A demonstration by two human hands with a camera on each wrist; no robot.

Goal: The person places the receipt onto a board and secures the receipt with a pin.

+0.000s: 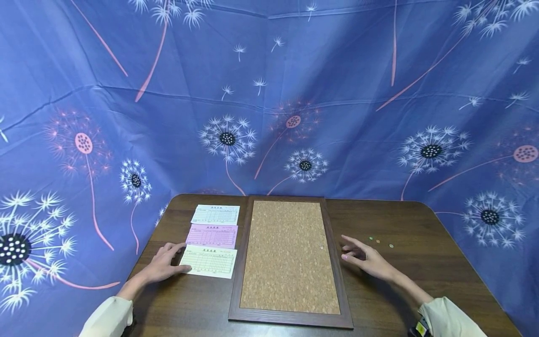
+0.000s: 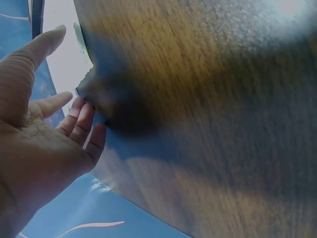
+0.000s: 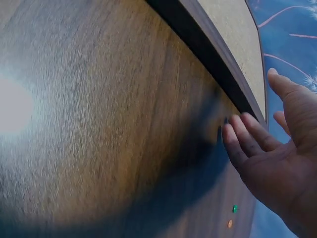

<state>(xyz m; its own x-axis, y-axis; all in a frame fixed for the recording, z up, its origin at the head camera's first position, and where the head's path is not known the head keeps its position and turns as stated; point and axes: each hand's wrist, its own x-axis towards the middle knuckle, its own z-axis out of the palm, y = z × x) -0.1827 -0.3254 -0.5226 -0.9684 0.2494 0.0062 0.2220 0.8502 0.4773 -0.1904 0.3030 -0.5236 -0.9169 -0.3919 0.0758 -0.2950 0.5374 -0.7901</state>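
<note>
Green slip (image 1: 209, 261) under left hand (image 1: 162, 267) — print illegible

Cork board (image 1: 288, 255), blue backdrop (image 1: 358, 93).

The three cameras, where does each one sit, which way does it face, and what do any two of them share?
Head: worn on the head, looking forward and down at the cork board, three paper slips, both hands and sleeves.
Left wrist: on the left wrist, facing along the palm; left hand open over the wooden table.
Right wrist: on the right wrist; right hand open beside the board's frame.
Shared: head and right wrist both show the cork board and small pins.
</note>
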